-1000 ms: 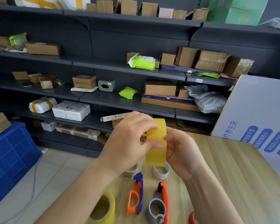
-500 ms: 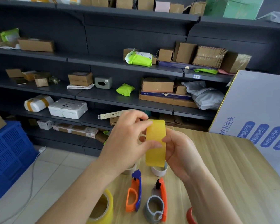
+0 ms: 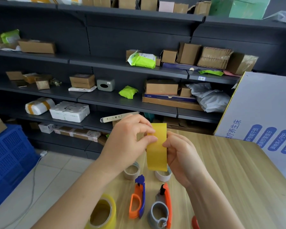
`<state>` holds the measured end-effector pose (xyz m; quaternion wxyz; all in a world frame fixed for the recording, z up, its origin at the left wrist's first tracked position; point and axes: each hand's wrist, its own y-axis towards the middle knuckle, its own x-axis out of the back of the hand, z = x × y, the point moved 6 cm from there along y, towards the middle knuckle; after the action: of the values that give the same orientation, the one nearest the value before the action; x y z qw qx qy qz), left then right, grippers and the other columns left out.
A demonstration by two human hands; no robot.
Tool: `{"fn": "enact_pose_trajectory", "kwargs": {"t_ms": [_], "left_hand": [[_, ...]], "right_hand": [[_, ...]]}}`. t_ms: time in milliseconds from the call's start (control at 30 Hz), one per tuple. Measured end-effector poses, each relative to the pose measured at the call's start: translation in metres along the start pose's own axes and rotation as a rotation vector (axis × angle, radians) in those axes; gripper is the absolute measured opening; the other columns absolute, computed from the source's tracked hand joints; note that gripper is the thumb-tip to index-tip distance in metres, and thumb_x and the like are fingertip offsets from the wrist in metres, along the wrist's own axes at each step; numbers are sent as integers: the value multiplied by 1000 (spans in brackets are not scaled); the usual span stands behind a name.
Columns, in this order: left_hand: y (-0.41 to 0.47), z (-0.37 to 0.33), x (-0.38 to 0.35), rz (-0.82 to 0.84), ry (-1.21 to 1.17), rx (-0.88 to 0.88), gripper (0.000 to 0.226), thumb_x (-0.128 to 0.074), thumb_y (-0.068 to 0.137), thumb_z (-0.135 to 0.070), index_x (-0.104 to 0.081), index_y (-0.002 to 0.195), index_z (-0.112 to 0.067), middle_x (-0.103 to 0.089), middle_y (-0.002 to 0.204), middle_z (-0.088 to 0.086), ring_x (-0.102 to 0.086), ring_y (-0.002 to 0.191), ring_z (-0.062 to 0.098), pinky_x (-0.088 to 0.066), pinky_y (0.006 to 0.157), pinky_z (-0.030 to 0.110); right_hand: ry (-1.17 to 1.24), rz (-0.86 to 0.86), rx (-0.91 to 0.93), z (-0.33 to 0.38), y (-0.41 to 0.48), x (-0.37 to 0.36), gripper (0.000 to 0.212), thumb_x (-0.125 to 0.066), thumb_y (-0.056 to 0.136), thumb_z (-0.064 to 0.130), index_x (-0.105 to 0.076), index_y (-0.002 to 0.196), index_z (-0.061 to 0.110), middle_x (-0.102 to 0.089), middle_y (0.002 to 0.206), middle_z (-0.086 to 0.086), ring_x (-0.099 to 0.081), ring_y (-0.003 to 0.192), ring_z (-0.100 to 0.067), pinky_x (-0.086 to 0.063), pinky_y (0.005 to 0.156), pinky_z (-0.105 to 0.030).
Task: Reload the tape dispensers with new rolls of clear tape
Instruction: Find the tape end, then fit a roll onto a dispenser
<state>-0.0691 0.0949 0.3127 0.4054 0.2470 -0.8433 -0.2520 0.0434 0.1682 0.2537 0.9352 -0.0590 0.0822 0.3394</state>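
A yellowish roll of clear tape (image 3: 156, 154) stands on edge in the air above the wooden table (image 3: 229, 171). My left hand (image 3: 127, 142) pinches its upper rim with thumb and fingertips, and my right hand (image 3: 180, 154) grips it from the right. Below on the table lie an orange-and-blue tape dispenser (image 3: 137, 198) and a grey-and-orange tape dispenser (image 3: 161, 209), both without a roll. A second full tape roll (image 3: 102, 212) rests at the table's near left edge. Two used-up cores, a grey core (image 3: 132, 171) and a white core (image 3: 163, 176), sit just beyond the dispensers.
A large white printed box (image 3: 267, 123) stands at the table's right. Dark shelves (image 3: 122, 100) with cartons and parcels fill the background. A blue crate (image 3: 10, 161) stands on the floor at left. A red object (image 3: 195, 223) peeks in at the bottom edge.
My left thumb and fingers have shifted up onto the roll's upper rim. The roll stays held between both hands at about the same spot.
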Motion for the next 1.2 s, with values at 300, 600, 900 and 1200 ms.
{"fn": "enact_pose_trajectory", "kwargs": {"t_ms": [300, 600, 900, 1200], "left_hand": [[8, -2, -10, -37, 186, -113, 9, -63, 85, -12, -62, 76, -10, -56, 81, -1, -48, 80, 13, -42, 70, 28], [3, 4, -19, -90, 64, -124, 18, -43, 92, -20, -52, 80, -10, -53, 89, 1, -48, 88, 14, -37, 78, 20], [3, 5, -6, -162, -138, -71, 13, -51, 94, -11, -62, 87, -10, -60, 77, -3, -57, 71, 12, -49, 62, 33], [-3, -8, -10, -12, 124, -296, 25, -62, 84, -36, -77, 93, -18, -60, 93, -3, -50, 82, 14, -42, 77, 39]], "right_hand": [[-85, 32, 54, 5, 3, -1, 52, -52, 66, 12, -51, 111, -15, -52, 89, -15, -48, 82, -31, -43, 73, -43], [52, 104, 44, 10, 4, -1, 28, -48, 65, 7, -64, 87, 1, -58, 73, -9, -56, 68, -20, -50, 64, -34], [159, 131, -8, 11, 4, -2, 55, -46, 69, 11, -58, 117, -12, -66, 96, -20, -61, 89, -32, -53, 80, -42], [387, 233, -72, 13, -2, -11, 63, -40, 73, 21, -53, 123, -16, -65, 100, -24, -65, 87, -29, -57, 76, -40]]}}
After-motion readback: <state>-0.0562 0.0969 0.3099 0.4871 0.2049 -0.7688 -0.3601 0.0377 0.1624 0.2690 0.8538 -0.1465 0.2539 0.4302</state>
